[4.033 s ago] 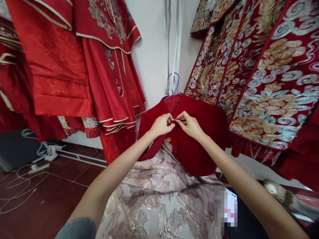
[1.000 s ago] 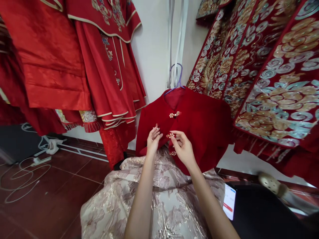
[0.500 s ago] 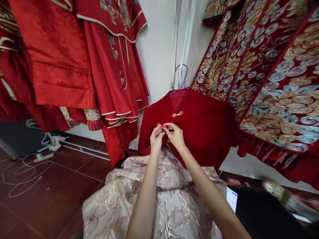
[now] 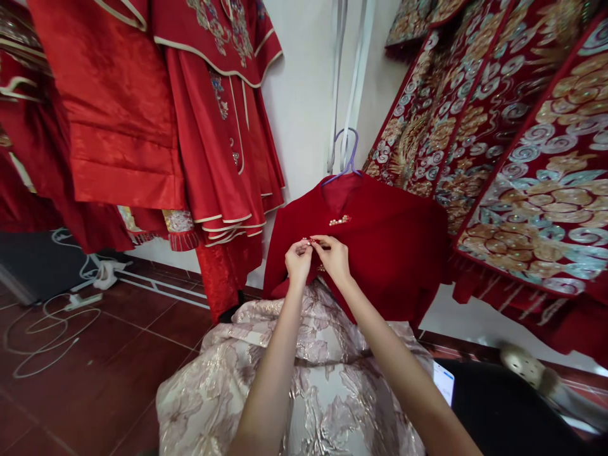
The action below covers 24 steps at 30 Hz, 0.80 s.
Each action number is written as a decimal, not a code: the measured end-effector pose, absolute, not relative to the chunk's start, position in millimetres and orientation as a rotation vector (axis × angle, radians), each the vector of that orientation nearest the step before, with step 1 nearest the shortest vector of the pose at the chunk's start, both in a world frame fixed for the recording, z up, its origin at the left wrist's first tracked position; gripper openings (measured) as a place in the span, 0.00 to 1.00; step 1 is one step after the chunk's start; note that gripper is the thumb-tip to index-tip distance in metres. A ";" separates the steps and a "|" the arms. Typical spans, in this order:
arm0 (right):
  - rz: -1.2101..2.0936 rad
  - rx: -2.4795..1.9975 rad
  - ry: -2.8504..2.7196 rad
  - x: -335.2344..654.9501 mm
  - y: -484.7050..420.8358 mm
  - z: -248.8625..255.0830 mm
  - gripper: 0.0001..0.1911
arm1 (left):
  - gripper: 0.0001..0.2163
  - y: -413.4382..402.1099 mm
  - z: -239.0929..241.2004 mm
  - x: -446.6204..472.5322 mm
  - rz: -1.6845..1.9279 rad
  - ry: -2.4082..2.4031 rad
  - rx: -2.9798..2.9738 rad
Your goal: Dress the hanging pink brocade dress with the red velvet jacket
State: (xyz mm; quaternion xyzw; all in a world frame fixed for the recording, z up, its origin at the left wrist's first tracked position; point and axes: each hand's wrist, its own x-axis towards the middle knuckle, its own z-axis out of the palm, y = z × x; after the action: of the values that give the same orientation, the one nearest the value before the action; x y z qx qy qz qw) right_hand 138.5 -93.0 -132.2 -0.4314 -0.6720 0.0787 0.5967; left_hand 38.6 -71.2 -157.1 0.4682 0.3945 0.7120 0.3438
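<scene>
A dark red jacket [image 4: 389,247] hangs in front of me on a purple hanger [image 4: 352,152]. Its front has ornate gold frog buttons; the top one [image 4: 339,220] shows in full below the neckline. My left hand [image 4: 298,263] pinches one side of the frog button [image 4: 308,241] under it. Fingertips of my right hand [image 4: 335,259] are closed on the other side, right beside the left ones. Fingers partly cover this button, so I cannot tell whether it is fastened. Just below, another frog button [image 4: 322,268] is partly visible between my wrists.
Pale floral brocade fabric [image 4: 332,386] spreads under my forearms. Red garments [image 4: 213,133] hang at the left, and a heavily embroidered red one [image 4: 536,171] at the right. A phone [image 4: 443,382] lies by a black surface [image 4: 503,405]. Cables [image 4: 47,329] and a power strip [image 4: 83,301] lie on the floor.
My left fingers have curled in more around the frog button. The right hand keeps its pinch almost in place. The view has shifted slightly.
</scene>
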 end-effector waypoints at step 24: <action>0.209 -1.018 -1.580 141.0 -100.9 -131.6 0.11 | 0.11 -85.6 -151.1 31.7 1.811 1.069 1.356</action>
State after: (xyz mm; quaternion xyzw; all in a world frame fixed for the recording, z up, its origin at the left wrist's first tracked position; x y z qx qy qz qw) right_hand 141.0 -100.9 -131.6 -0.4365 -0.6775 0.0895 0.5851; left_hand 31.7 -85.6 -151.1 0.5143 0.4056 0.6871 0.3145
